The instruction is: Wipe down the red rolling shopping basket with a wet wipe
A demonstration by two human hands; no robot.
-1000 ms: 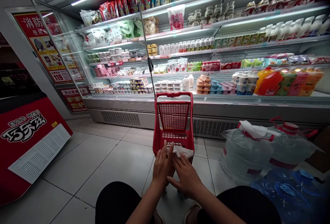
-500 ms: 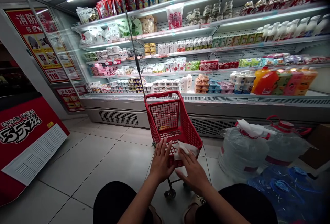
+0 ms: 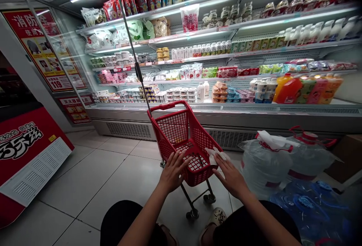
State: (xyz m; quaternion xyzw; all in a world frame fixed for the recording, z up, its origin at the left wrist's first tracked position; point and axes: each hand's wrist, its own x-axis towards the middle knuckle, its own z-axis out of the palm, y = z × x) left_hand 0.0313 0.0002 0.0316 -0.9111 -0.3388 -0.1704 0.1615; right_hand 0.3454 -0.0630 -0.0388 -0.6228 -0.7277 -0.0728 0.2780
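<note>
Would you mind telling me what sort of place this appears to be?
It looks like a supermarket or grocery shop, judging by the long display fridge stocked with packaged goods, the red shopping cart and the large clear bottles nearby.

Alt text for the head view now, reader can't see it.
A person's bare right hand lies over a crumpled white tissue at the right rim of a red plastic shopping cart; the bare left hand is at its near-left corner. Behind stands a lit, stocked grey refrigerated display; clear plastic jugs stand at right.
</note>
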